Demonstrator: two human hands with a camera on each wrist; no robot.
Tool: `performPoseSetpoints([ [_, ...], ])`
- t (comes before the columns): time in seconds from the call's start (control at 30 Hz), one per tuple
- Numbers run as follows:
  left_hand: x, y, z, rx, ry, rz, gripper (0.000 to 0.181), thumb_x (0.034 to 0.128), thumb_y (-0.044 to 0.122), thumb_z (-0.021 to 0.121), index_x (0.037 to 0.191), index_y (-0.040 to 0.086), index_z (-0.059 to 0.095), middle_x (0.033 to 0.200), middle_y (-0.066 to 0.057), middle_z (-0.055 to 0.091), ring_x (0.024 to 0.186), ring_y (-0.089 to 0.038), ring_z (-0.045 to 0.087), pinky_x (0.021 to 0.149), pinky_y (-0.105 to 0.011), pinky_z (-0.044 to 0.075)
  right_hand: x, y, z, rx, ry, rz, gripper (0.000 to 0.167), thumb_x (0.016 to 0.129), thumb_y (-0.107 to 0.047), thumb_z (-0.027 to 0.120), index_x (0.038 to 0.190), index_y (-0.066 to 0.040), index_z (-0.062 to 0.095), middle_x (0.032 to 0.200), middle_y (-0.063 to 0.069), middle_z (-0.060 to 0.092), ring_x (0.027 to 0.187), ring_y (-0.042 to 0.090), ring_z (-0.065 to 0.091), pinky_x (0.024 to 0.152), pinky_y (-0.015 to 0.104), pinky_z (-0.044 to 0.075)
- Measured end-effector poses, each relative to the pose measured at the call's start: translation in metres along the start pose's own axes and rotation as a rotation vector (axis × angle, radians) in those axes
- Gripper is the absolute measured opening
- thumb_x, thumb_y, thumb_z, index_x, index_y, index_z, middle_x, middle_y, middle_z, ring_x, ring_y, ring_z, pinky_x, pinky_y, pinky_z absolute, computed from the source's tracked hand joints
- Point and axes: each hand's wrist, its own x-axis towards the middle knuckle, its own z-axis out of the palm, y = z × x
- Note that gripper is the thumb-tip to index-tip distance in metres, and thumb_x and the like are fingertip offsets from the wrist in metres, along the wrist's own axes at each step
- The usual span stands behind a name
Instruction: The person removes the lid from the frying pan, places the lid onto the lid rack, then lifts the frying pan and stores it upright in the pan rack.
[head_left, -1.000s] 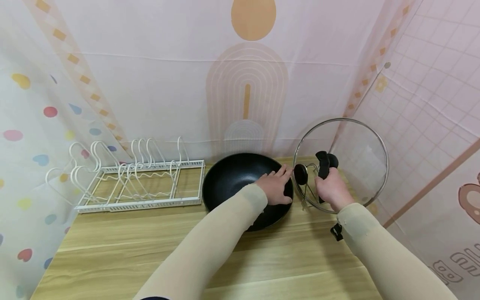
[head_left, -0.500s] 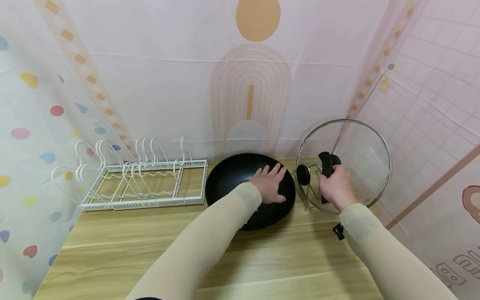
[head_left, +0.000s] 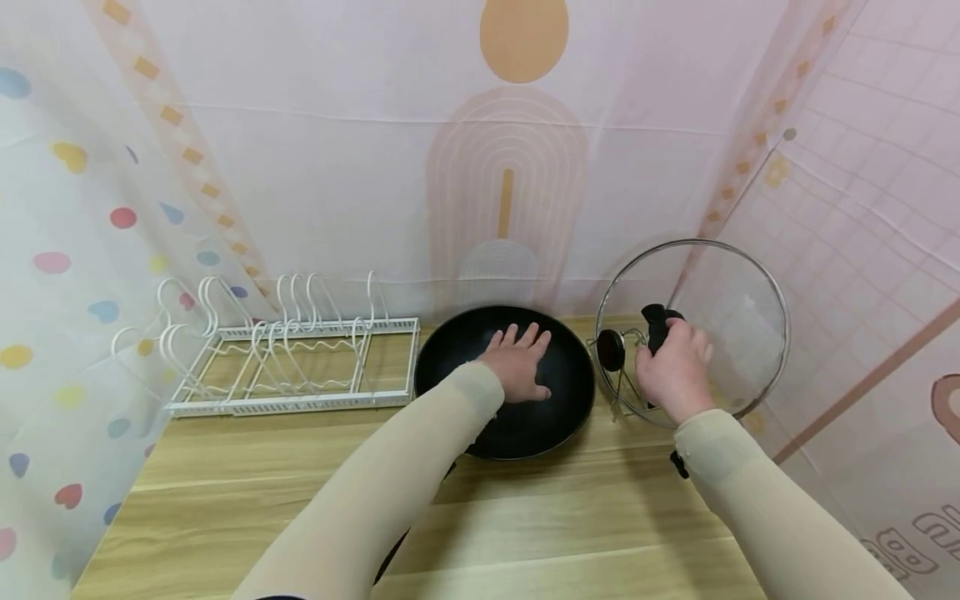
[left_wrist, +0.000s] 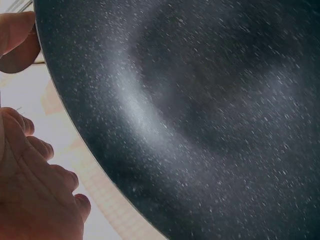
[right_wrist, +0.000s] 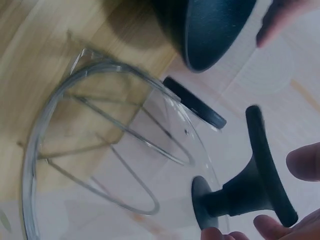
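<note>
A black pan (head_left: 555, 417) with a speckled inside sits on the wooden table. My left hand (head_left: 516, 367) is over it, fingers spread and holding nothing; in the left wrist view its fingertips (left_wrist: 82, 205) are outside the pan's rim. To the right, a clear glass lid (head_left: 738, 333) with a steel rim stands nearly upright against a wire stand (right_wrist: 125, 130). My right hand (head_left: 678, 371) is around the lid's black knob (right_wrist: 260, 175). In the right wrist view the thumb (right_wrist: 305, 162) shows a gap from the knob, and the fingers are loose beside it.
A white wire rack (head_left: 300, 404) with upright loops stands left of the pan, close to its rim. A black disc (head_left: 611, 350) is between the pan and the lid. Patterned curtains (head_left: 360, 167) hang behind and at both sides of the wooden table (head_left: 540, 533).
My left hand has moved left over the pan, away from its right rim. The fingers of my right hand have loosened from the knob. The lid keeps its place.
</note>
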Motion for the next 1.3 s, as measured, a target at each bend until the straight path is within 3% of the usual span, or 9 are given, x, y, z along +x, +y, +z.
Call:
performPoseSetpoints([
  [0.17, 0.006, -0.016, 0.007, 0.011, 0.007, -0.036, 0.104, 0.0974, 0.063, 0.064, 0.171, 0.026, 0.001, 0.179, -0.002, -0.005, 0.165, -0.036, -0.005, 0.134, -0.052, 0.001, -0.001, -0.002, 0.002, -0.027, 0.019, -0.073, 0.064, 0.102, -0.023, 0.054, 0.153, 0.010, 0.034, 0.158, 0.039, 0.027, 0.143, 0.057, 0.024, 0.115, 0.066, 0.029],
  [0.33, 0.001, -0.026, 0.004, -0.005, 0.002, -0.059, 0.104, 0.0976, 0.063, 0.064, 0.171, 0.026, 0.001, 0.179, -0.002, -0.005, 0.165, -0.037, -0.005, 0.134, -0.053, 0.001, 0.000, -0.005, 0.004, -0.044, 0.012, -0.117, 0.064, 0.101, -0.022, 0.056, 0.152, 0.010, 0.035, 0.165, 0.036, 0.019, 0.150, 0.057, 0.015, 0.123, 0.068, 0.013],
  [0.47, -0.005, -0.033, 0.003, 0.000, 0.007, -0.071, 0.103, 0.0981, 0.062, 0.064, 0.171, 0.026, 0.001, 0.179, -0.002, -0.006, 0.165, -0.036, -0.005, 0.134, -0.053, 0.001, 0.000, -0.008, 0.006, -0.056, 0.015, -0.162, 0.064, 0.100, -0.022, 0.059, 0.152, 0.010, 0.038, 0.166, 0.035, 0.018, 0.152, 0.056, 0.011, 0.123, 0.071, 0.005],
  [0.87, -0.026, -0.053, 0.002, 0.009, 0.012, -0.078, 0.099, 0.0994, 0.062, 0.062, 0.171, 0.022, 0.006, 0.179, -0.006, -0.002, 0.165, -0.039, -0.003, 0.134, -0.054, 0.002, -0.009, -0.023, 0.017, -0.103, -0.075, -0.374, 0.055, 0.102, -0.018, 0.060, 0.147, 0.009, 0.046, 0.166, 0.036, 0.024, 0.154, 0.057, 0.013, 0.123, 0.073, 0.008],
  [1.3, -0.041, -0.085, 0.010, 0.000, 0.042, -0.085, 0.101, 0.0986, 0.067, 0.059, 0.171, 0.019, 0.008, 0.179, -0.011, 0.001, 0.164, -0.043, 0.001, 0.132, -0.059, 0.006, -0.015, -0.027, 0.037, -0.144, -0.243, -0.454, 0.059, 0.105, -0.019, 0.059, 0.153, 0.010, 0.041, 0.167, 0.033, 0.027, 0.157, 0.053, 0.016, 0.126, 0.068, 0.019],
])
